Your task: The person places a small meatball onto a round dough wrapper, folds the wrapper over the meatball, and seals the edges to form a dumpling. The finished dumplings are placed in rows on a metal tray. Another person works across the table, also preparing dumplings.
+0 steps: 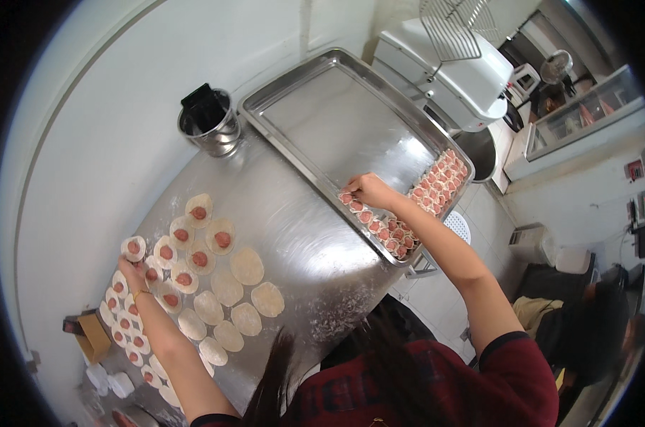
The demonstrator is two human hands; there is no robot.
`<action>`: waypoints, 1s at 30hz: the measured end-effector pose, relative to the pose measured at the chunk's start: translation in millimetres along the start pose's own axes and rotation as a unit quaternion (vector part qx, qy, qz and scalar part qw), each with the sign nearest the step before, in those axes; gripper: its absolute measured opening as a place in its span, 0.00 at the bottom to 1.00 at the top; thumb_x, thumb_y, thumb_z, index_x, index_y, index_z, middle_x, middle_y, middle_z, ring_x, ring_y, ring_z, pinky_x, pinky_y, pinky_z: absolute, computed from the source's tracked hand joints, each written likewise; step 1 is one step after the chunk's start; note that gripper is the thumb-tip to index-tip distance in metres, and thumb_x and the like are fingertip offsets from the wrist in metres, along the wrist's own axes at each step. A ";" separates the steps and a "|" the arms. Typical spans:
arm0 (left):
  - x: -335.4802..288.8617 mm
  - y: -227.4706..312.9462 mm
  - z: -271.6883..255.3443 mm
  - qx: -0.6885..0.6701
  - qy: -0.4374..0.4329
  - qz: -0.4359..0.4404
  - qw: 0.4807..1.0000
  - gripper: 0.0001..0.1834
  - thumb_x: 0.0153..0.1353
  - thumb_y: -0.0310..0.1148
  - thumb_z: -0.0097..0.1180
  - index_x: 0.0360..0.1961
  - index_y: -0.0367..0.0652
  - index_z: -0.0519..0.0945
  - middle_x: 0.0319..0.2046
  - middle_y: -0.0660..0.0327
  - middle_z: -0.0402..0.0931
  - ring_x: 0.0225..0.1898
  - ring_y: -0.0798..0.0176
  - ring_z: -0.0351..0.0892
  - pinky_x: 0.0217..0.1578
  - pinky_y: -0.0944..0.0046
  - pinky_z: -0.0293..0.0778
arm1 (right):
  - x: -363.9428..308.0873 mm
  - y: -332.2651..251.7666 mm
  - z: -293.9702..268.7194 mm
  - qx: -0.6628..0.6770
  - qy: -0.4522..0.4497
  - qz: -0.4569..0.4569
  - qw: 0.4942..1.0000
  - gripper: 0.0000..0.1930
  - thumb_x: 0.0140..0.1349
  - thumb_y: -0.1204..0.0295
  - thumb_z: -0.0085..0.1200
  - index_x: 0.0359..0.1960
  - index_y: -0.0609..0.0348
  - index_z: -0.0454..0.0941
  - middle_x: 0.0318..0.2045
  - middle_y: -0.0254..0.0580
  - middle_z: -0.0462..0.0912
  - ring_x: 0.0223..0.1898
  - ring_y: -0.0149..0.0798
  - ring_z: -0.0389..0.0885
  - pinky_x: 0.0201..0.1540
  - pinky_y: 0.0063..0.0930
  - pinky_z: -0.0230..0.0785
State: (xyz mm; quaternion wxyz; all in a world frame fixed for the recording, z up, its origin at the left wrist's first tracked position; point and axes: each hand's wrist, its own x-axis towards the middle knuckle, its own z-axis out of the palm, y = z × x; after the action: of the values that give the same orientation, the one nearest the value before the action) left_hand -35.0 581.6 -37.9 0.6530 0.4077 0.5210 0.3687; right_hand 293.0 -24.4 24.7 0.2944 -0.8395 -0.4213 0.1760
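Note:
My right hand (373,191) reaches over the large metal tray (322,181). Its fingers pinch a small open-topped dumpling (346,198) at the end of a row along the tray's near edge. Far to the left, my left hand (131,276) has its fingertips closed on a round dough wrapper (133,248) with a dab of pink meat filling. Around that hand lie several more wrappers topped with filling (166,253). Plain floured wrappers (247,266) lie to their right on the steel table (294,249).
Packed rows of dumplings (436,181) fill the tray's right end. A metal pot (220,135) with a black object inside stands by the tray's left corner. Behind the tray is a white mixer (443,67). A cardboard box (93,337) sits at the far left, and a white stool (457,226) stands beyond the tray.

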 end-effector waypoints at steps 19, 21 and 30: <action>-278.2 4.5 -5.2 -0.206 -0.318 -0.103 0.920 0.13 0.62 0.28 0.42 0.46 0.34 0.69 0.49 0.54 0.71 0.52 0.56 0.71 0.53 0.55 0.71 | -154.1 -30.0 -52.4 -0.084 -0.095 -0.128 0.984 0.19 0.37 0.83 0.53 0.34 0.52 0.82 0.34 0.41 0.73 0.42 0.44 0.71 0.42 0.36 0.69; -325.0 -16.7 5.1 -0.217 -0.283 -0.111 0.928 0.14 0.63 0.29 0.43 0.48 0.34 0.68 0.49 0.54 0.71 0.52 0.57 0.71 0.53 0.55 0.70 | -156.6 -24.9 -48.2 -0.107 -0.123 -0.144 0.976 0.19 0.37 0.82 0.53 0.35 0.52 0.82 0.35 0.41 0.72 0.41 0.44 0.71 0.43 0.36 0.69; -473.7 -105.4 63.1 -0.268 -0.252 -0.151 0.918 0.18 0.63 0.35 0.45 0.50 0.36 0.67 0.49 0.52 0.71 0.51 0.56 0.72 0.50 0.57 0.73 | -137.7 -3.0 -40.2 -0.050 -0.023 -0.208 0.977 0.22 0.42 0.83 0.51 0.42 0.50 0.79 0.33 0.41 0.72 0.39 0.44 0.71 0.42 0.35 0.67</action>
State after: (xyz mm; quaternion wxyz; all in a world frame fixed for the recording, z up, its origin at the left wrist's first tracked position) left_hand -54.9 101.2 53.2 0.8954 0.2138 0.2762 0.2763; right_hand 232.8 -148.6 63.9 0.2723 -0.7428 -0.6019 0.1087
